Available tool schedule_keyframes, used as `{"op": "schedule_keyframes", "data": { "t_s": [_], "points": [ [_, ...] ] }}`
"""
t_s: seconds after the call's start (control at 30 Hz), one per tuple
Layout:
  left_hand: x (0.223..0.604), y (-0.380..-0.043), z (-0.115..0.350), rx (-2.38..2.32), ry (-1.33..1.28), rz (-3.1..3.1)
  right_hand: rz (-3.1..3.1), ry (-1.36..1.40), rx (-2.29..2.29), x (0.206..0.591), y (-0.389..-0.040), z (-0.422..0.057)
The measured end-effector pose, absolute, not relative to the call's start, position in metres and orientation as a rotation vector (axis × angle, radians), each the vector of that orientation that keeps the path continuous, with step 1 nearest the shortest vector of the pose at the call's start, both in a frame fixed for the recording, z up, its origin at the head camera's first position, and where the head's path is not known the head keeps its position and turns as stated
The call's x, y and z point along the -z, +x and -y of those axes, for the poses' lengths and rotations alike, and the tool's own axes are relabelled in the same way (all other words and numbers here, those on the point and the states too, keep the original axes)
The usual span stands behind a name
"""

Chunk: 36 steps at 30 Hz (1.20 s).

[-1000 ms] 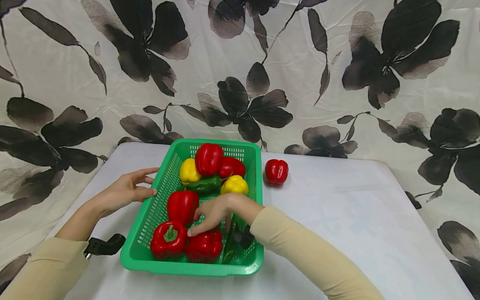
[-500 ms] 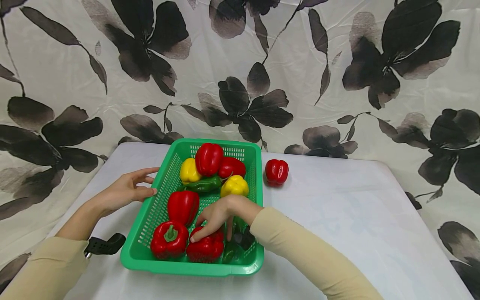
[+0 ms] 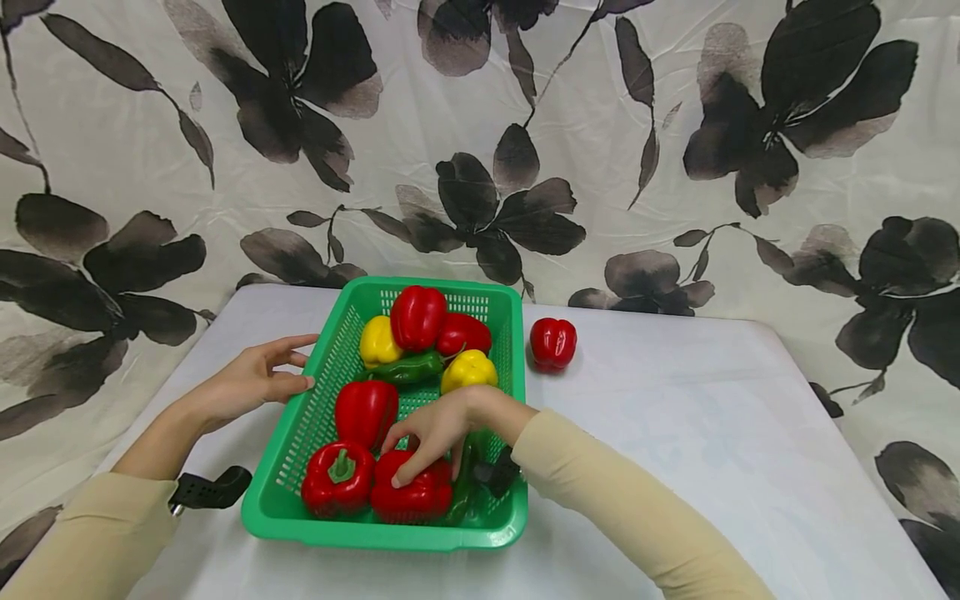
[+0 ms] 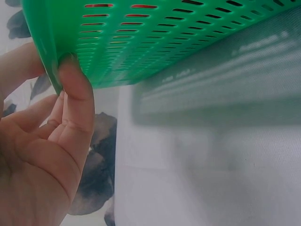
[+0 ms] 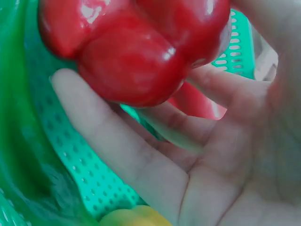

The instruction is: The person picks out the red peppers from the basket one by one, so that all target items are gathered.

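Observation:
A green plastic basket holds several peppers. My left hand pinches its left rim; in the left wrist view, that hand has fingertips on both sides of the basket wall. Inside the basket, my right hand grips a red bell pepper near the front, thumb on top. The right wrist view has the lobed end of this pepper between the thumb and fingers of that hand. Another red bell pepper with a green stem lies just left of it.
A long green pepper lies right of the gripped pepper, partly covered by the right wrist. Further back are red peppers, yellow peppers and another green one. Outside the basket, one red bell pepper sits on the white table.
My right hand has come down and spread round the front red bell pepper, which has shifted slightly right. The left hand and the basket have stayed put.

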<state>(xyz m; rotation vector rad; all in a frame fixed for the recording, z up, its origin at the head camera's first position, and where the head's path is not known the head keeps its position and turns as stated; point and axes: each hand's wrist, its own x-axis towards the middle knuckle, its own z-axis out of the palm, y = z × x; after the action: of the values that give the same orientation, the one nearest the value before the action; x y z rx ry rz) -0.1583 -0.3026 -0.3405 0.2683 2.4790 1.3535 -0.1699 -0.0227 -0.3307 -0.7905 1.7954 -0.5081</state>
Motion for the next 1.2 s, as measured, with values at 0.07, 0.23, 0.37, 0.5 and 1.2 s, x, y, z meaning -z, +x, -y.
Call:
{"op": "schedule_keyframes", "data": {
  "t_s": [0.07, 0.23, 0.37, 0.5, 1.2],
  "points": [
    [0.341, -0.158, 0.302, -1.352, 0.269, -2.480, -1.792, -0.805, 0.535, 0.328, -0.171, 0.020],
    [0.341, -0.159, 0.303, -1.352, 0.270, -2.481, -1.827, -0.858, 0.589, 0.322, -0.174, 0.013],
    [0.342, -0.158, 0.303, -1.354, 0.270, -2.484, -1.872, -0.891, 0.656, 0.317, -0.176, 0.007],
    [0.344, -0.157, 0.303, -1.353, 0.264, -2.487, -1.889, -0.892, 0.747, 0.315, -0.178, 0.001],
    [0.344, -0.159, 0.303, -1.344, 0.256, -2.489, -2.073, -0.895, 1.030, 0.306, -0.181, -0.024]
  ]
}}
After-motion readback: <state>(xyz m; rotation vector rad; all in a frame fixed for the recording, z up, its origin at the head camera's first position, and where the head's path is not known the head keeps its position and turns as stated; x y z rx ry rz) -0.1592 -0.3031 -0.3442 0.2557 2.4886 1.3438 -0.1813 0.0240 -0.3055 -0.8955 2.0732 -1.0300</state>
